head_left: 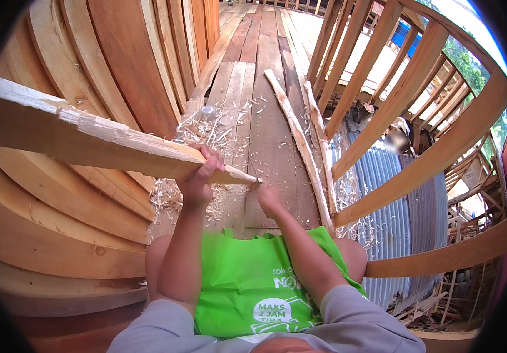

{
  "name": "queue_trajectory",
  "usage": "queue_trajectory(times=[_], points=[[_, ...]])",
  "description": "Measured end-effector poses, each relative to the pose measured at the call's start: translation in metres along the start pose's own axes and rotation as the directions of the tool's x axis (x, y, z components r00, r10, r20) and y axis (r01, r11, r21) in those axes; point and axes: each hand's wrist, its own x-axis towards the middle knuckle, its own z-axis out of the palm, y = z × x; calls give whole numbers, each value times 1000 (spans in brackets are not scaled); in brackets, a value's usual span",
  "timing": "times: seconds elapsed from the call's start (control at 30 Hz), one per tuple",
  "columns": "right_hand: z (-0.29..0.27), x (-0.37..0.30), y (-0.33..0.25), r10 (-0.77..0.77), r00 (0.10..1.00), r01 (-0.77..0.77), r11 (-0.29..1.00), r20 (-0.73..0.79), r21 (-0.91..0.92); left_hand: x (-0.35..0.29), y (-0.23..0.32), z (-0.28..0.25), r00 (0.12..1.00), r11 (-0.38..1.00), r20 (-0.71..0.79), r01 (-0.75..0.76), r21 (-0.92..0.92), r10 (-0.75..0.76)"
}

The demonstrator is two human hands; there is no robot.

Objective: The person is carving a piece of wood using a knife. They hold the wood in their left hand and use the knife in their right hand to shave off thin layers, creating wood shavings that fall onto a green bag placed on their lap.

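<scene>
A long wooden plank (47, 130) slants in from the left, its upper edge rough and splintered. My left hand (199, 176) is closed around it close to its narrow, pointed end. Just beyond that tip is my right hand (270, 197), a closed fist. Something small and dark shows at the top of this fist beside the plank's tip; its kind is too small to make out. Across my lap lies a bright green bag (230, 276) with white print, under both forearms.
Curled wood shavings (215, 138) litter the plank floor (268, 112), with a clear cup (207, 113) among them. Two long rough wood strips (294, 126) lie toward the right. Upright boards line the left; a slatted wooden railing (421, 65) runs along the right, above corrugated metal sheets (403, 206).
</scene>
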Motion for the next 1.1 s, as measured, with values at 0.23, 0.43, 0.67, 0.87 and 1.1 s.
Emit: queue_trajectory(times=[0.23, 0.43, 0.67, 0.87, 1.1], points=[[8, -24, -36, -357, 930, 348, 932, -90, -102, -2, 2, -1, 1000, 1000, -10, 6, 7, -6], [-5, 2, -3, 122, 986, -126, 992, 117, 30, -2, 0, -8, 1000, 1000, 7, 8, -28, -8], [25, -14, -36, -252, 965, 251, 968, -67, -22, -2, 6, -5, 992, 999, -120, -24, 42, 29], [4, 24, 28, 53, 998, -53, 999, 45, -2, 0, 1, 4, 996, 1000, -86, -15, 27, 17], [7, -31, -60, -188, 979, 193, 978, 76, -75, -1, 3, -7, 997, 999, -69, -25, 35, 27]])
